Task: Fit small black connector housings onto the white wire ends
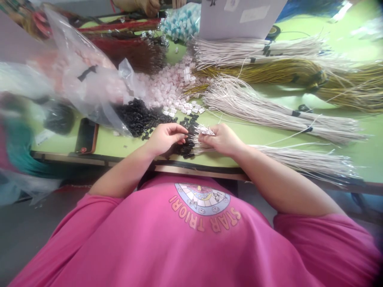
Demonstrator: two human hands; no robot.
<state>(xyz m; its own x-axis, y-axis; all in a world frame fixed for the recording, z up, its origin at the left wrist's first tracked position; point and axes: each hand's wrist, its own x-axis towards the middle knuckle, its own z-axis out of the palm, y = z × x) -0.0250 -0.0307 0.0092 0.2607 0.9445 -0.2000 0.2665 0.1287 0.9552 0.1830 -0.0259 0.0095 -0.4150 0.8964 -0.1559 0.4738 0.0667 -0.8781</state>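
My left hand (166, 137) rests at the front edge of the green table (263, 135), fingers curled in a pinch over a small heap of black plastic connectors (185, 148); what it pinches is too small to name. My right hand (221, 138) is closed on the ends of a bundle of white wires (299, 157) that trails off to the right along the table edge. The two hands nearly touch above the black pieces.
A larger pile of black connectors (139, 115), pale pink connectors (170, 85) and clear plastic bags (86, 79) lie to the left. More white (269, 111) and yellow wire bundles (284, 71) cross the right. A phone (86, 135) lies at front left. Another person's hand (148, 6) shows at the far edge.
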